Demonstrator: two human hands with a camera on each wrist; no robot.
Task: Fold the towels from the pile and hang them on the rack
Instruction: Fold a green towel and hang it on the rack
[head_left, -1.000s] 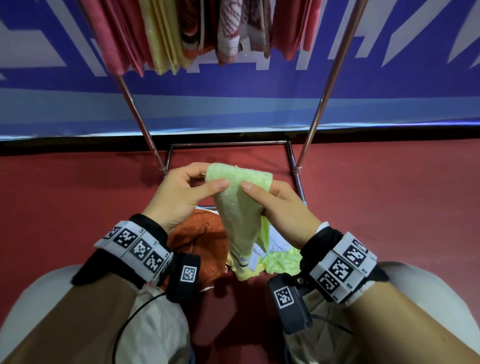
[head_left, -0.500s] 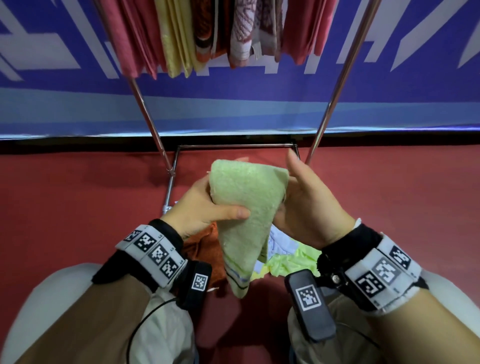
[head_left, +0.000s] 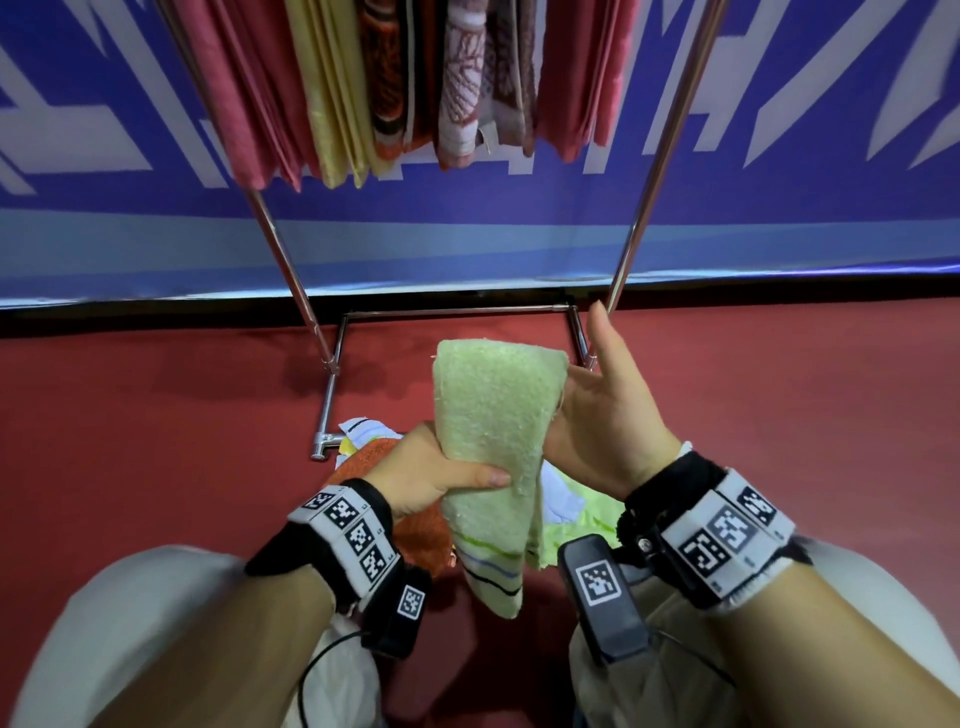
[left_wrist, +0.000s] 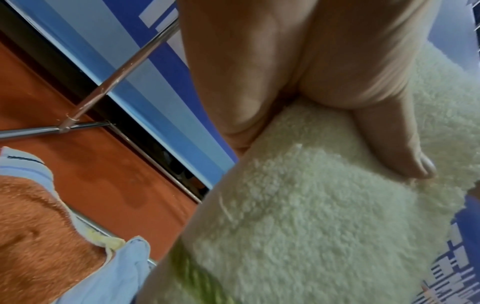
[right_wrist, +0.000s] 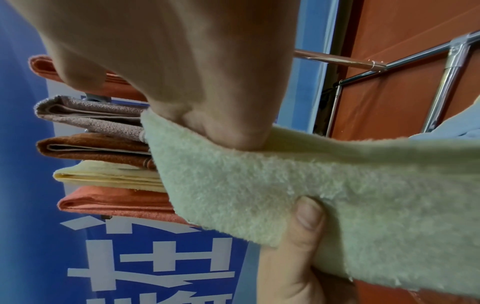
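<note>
terry cloth, pale green: the green towel (head_left: 488, 431) is held in the air between both hands, folded to a narrow strip. fold edge on top, striped hem (head_left: 493, 569) hanging below the wrists.

left hand (head_left: 421, 470) grips it at mid-length, thumb laid across the near face, fingers hidden behind. right hand (head_left: 608, 431) is spread, fingers straight and pointing up, palm side pressed to the towel's right edge. the right wrist view shows flesh bearing on that edge but no clear pinch.

handling, as a guess: light, soft, limp. thick nap, so not slippery. layers likely slide apart and the fold sags open if only one layer is caught. best hold looks to be through all layers near the top fold, one hand at each corner, ready to drape.

the pile (head_left: 566, 501) lies on the red floor (head_left: 130, 441) under the hands, with an orange towel (head_left: 363, 462) beneath the left wrist. the rack (head_left: 631, 244) stands beyond the hands. hung towels (head_left: 457, 78) sit above them, packed close; no free slot can be made out.

writing: banner (head_left: 130, 218) behind the rack has big white characters on blue, cut off and unreadable. small white label (head_left: 487, 139) on one hung towel, no legible text. wrist bands (head_left: 353, 530) carry black-and-white square codes only.
</note>
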